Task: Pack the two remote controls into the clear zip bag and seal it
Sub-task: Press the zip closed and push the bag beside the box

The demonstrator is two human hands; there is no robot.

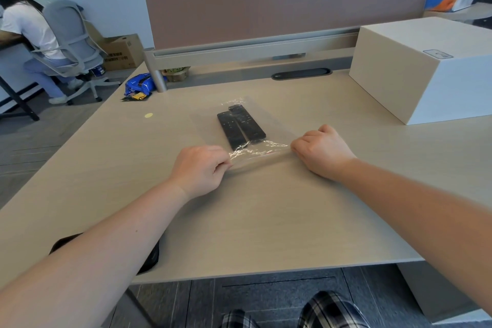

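Note:
Two black remote controls lie side by side inside the clear zip bag (pixel 210 125) on the pale wood desk (pixel 266 216): the left remote (pixel 230 130) and the right remote (pixel 246 122), which reaches a little farther back. The bag's near edge, with its zip strip, is stretched between my hands. My left hand (pixel 201 169) pinches the strip's left end. My right hand (pixel 320 150) is closed on the right end, knuckles up. Crinkled plastic glints between the two hands.
A large white box (pixel 426 66) stands at the back right of the desk. A blue snack packet (pixel 138 86) lies at the back left near a divider post. A dark object (pixel 151 253) lies under my left forearm. Another person sits on a chair (pixel 72 40) far left.

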